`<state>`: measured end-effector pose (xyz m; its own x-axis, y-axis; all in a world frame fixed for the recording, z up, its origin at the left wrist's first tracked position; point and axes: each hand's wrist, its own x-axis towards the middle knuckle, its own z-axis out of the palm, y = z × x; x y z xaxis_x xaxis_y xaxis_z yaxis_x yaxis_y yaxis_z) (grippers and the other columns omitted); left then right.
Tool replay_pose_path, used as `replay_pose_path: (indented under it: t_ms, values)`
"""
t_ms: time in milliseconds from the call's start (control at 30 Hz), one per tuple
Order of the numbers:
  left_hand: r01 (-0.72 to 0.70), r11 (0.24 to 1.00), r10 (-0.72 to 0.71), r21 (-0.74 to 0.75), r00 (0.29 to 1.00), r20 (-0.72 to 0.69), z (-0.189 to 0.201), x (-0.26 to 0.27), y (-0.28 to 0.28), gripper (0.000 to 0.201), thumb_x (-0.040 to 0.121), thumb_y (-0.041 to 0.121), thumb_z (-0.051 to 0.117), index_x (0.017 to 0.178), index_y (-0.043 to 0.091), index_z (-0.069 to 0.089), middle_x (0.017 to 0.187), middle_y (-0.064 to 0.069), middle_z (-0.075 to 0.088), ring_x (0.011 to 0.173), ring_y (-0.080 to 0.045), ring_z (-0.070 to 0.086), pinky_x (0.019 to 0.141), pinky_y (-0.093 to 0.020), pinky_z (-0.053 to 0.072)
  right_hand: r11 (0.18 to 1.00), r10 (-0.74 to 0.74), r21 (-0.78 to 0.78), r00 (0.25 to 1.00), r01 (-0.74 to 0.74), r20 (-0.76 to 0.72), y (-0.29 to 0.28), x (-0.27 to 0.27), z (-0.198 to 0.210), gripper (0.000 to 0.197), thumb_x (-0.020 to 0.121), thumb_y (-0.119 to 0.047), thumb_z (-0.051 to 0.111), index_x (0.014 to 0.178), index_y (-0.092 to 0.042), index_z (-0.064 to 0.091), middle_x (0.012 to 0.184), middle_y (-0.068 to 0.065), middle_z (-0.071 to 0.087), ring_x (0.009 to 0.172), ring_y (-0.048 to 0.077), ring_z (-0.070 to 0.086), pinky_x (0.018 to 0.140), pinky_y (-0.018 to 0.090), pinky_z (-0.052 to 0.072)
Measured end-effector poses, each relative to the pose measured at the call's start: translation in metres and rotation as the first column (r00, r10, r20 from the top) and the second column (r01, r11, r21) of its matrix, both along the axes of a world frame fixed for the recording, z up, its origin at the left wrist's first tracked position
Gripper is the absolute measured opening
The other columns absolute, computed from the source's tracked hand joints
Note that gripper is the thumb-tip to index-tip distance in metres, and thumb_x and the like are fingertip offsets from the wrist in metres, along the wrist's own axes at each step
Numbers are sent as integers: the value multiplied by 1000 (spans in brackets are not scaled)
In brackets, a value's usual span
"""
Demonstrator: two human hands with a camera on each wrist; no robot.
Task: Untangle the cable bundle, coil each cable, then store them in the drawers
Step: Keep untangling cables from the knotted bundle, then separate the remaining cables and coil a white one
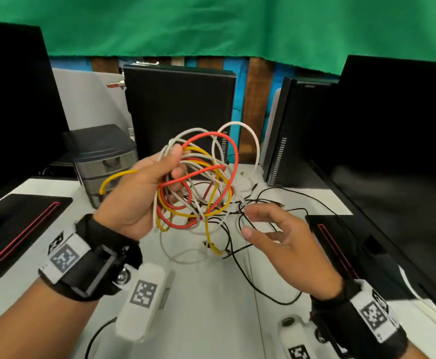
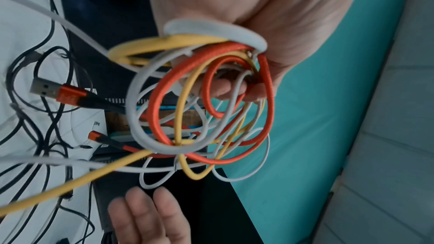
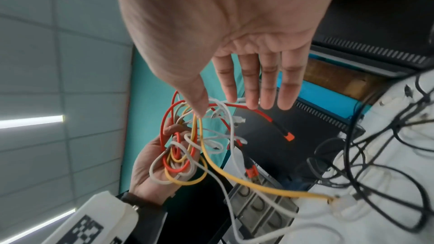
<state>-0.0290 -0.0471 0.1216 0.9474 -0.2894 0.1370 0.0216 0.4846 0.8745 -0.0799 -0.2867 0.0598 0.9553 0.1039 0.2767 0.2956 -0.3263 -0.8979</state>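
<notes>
My left hand (image 1: pixel 157 177) is raised above the white table (image 1: pixel 206 294) and grips a tangled cable bundle (image 1: pixel 201 177) of red, yellow and white loops. The left wrist view shows my fingers (image 2: pixel 225 88) curled through the bundle (image 2: pixel 164 103), and a red cable's USB plug (image 2: pixel 58 94) dangling. My right hand (image 1: pixel 266 224) hovers just right of and below the bundle, fingers straight and spread, holding nothing; in its wrist view the right hand (image 3: pixel 246 73) is flat above the bundle (image 3: pixel 183 153). Thin black cables (image 1: pixel 292 211) lie tangled on the table beneath. A grey drawer unit (image 1: pixel 105 161) stands at back left.
Black monitors (image 1: pixel 393 151) flank the table on both sides, their bases (image 1: pixel 27 221) marked with red stripes. A black computer tower (image 1: pixel 180 110) stands behind the bundle, a second tower (image 1: pixel 286 136) at back right. A green cloth hangs above.
</notes>
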Motion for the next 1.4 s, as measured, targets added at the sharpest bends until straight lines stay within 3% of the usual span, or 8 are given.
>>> replay_pose_path:
  t_ms: [133,300,400,500,667,833,1033,1400]
  values:
    - [56,997,-58,-48,998,-32,-2,1,-3,46,96,32,50,133,6,56,60,5,46,53,-5,50,55,-19,51,997,71,11,995,-71,-64,7,-1,-8,41,79,-41,74,119,-33,64,116,-25,66,118,-3,57,91,20,52]
    - [71,989,-75,-132,997,-31,5,-3,1,35,98,37,46,104,16,74,59,7,40,65,-7,47,71,-24,54,998,60,8,992,-60,-113,16,-1,-20,26,87,-25,76,110,-31,68,108,-23,69,109,-2,62,87,20,52]
    - [94,968,-101,-235,995,-20,11,-6,4,31,100,38,42,103,15,62,56,7,42,60,-5,52,71,-24,58,998,58,32,989,-54,-133,19,-1,-25,21,88,-25,76,107,-32,70,108,-15,71,109,5,64,89,31,55]
    - [134,947,-146,-292,989,-19,14,-9,7,28,103,41,38,102,17,52,57,9,47,60,-5,54,69,-23,57,997,77,-16,989,-80,-129,23,-4,-25,29,87,-28,76,113,-35,66,112,-18,69,112,1,61,88,24,52]
    - [163,941,-172,-298,985,-4,12,-15,-5,47,104,39,36,99,16,76,58,8,47,58,-4,54,69,-22,57,991,27,-134,999,-24,20,30,-19,-17,34,84,-38,76,117,-38,66,116,-22,67,116,-3,56,91,10,41]
    - [131,951,-158,-282,985,-76,5,-17,-20,35,99,34,45,91,15,74,57,7,46,53,-6,54,65,-22,58,977,180,118,983,-176,-23,31,-24,4,5,93,-23,69,91,-23,73,69,7,67,69,13,65,71,23,51]
    - [1,977,-33,-215,989,-145,0,-3,-8,19,94,31,53,93,14,60,59,6,45,53,-5,52,65,-23,58,983,-138,132,987,126,82,-12,-3,31,22,98,-14,58,82,-19,72,49,-11,42,47,11,31,45,17,29]
    - [-12,1000,13,7,995,-96,-15,3,-9,14,93,27,61,87,16,67,70,-4,54,57,-13,57,59,-29,57,968,-246,122,919,218,309,-52,6,51,18,100,-15,56,90,-10,70,59,-12,51,53,3,43,52,9,35]
